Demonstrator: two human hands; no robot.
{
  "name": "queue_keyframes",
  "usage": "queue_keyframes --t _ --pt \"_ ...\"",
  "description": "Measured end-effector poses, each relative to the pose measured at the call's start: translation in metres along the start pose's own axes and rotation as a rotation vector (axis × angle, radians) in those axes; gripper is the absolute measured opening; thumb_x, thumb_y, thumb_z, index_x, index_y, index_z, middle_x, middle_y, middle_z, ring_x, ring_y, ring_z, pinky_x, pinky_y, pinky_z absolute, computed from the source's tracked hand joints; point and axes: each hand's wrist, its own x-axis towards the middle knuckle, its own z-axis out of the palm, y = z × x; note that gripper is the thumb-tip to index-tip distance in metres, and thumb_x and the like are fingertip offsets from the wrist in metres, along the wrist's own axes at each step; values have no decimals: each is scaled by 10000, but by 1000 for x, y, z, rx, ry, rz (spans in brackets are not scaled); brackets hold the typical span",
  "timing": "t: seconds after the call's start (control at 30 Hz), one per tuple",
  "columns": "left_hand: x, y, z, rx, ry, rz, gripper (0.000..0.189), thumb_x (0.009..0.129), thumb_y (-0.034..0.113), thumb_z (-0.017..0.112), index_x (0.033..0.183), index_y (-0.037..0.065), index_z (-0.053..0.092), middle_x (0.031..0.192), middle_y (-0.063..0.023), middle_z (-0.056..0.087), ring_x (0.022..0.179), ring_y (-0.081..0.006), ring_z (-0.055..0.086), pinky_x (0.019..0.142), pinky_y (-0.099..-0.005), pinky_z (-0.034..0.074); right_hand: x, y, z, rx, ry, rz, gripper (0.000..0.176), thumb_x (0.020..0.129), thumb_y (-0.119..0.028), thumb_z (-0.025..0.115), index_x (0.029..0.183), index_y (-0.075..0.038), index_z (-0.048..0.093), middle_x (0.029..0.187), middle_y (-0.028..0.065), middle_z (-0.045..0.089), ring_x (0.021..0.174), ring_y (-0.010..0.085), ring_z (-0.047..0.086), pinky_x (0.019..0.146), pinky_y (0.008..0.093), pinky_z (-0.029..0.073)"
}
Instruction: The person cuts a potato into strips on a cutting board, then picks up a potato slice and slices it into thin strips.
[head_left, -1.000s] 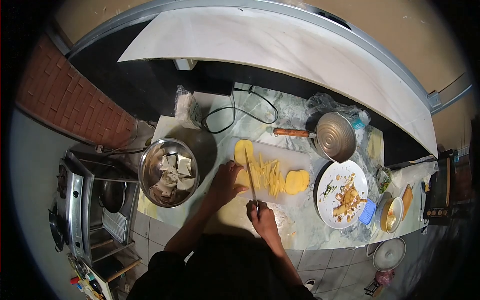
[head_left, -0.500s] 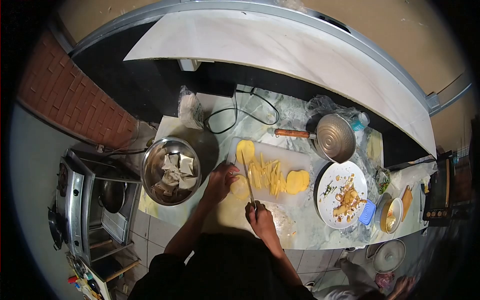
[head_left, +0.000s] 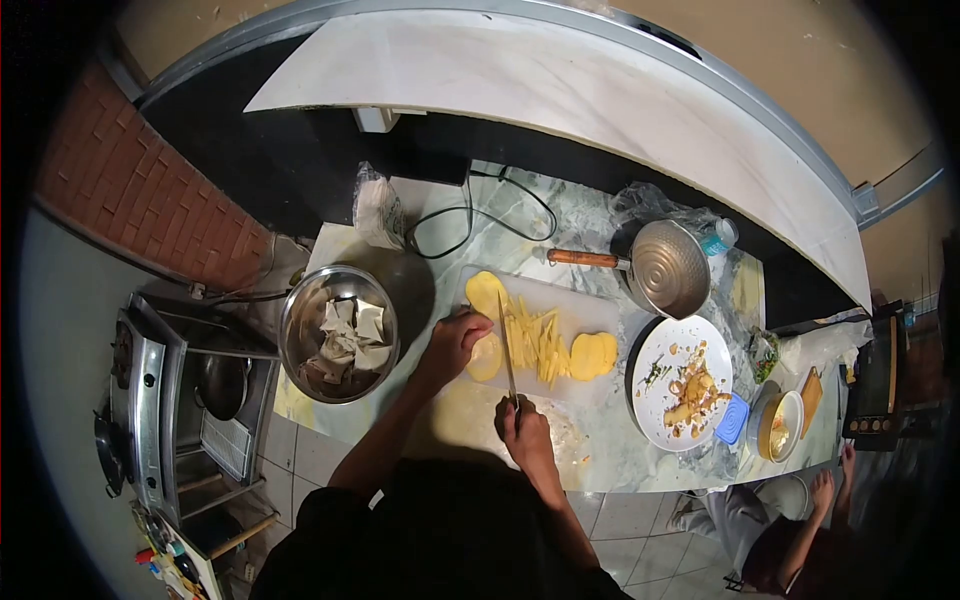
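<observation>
From the head camera, the right hand is closed in a fist round the dark handle of a knife. Its thin, straight blade runs away from the body across a white rectangular cutting board. The left hand lies just left of the blade, fingers curled together and pressed down on a round, pale yellow potato slice at the board's near left edge. Right of the blade lies a loose heap of thin yellow potato sticks, then a stack of round slices. The board rests on a veined, marble-patterned worktop. To the left stands a shiny round steel bowl of pale crumpled pieces. To the right are a ridged metal pan with a wooden handle and a white plate of scraps.
</observation>
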Motion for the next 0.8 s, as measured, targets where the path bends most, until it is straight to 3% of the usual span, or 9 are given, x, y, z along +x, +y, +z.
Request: queue_keyframes --t 0.13,0.2,0.3,0.53,0.67,0.73,0.8 --pt "-9 21 -7 50 -96 -38 237 786 113 667 1007 45 612 1044 -117 609 944 -290 594 811 -396 464 1 -3 -2 19 -5 19 190 920 -139 464 1009 22 509 861 294 592 789 477 575 663 522 458" --pt "-17 31 -13 239 -216 63 397 750 167 696 1104 18 596 1208 -127 523 1102 -304 498 915 -409 420 -1 -3 0 23 8 1 198 918 -130 462 1023 32 504 863 298 590 792 480 574 663 519 459" --pt "-26 29 -9 303 -287 51 536 720 213 717 1182 -9 561 1282 -128 465 1185 -319 413 1005 -415 353 -1 -12 0 14 15 -9 211 916 -113 456 1046 48 493 861 308 584 790 484 571 659 517 457" --pt "-34 16 -1 329 -232 128 552 732 256 711 1185 -19 559 1301 -151 446 1208 -319 396 1026 -408 338 -1 -12 2 -36 10 -51 208 916 -106 456 1055 45 491 821 306 585 755 481 569 638 521 451" --pt "-39 27 -4 342 -201 127 515 756 196 688 1195 -31 543 1299 -186 428 1213 -343 386 1024 -420 335 -7 -9 -1 -99 9 -70 211 917 -121 468 1052 39 495 801 295 589 740 475 573 633 515 457" --pt "-44 27 -3 366 -187 119 519 754 178 685 1203 -32 532 1300 -197 420 1212 -352 384 1023 -424 334 -7 -2 2 -94 57 -153 167 915 -101 466 993 44 495 688 269 582 651 463 570 544 500 434" --pt "-48 22 0 323 -117 113 553 737 174 692 1217 -30 509 1296 -207 412 1205 -367 390 1016 -434 337 -5 -6 -1 -124 61 -171 168 912 -99 472 997 44 496 685 267 583 646 464 569 543 501 433"
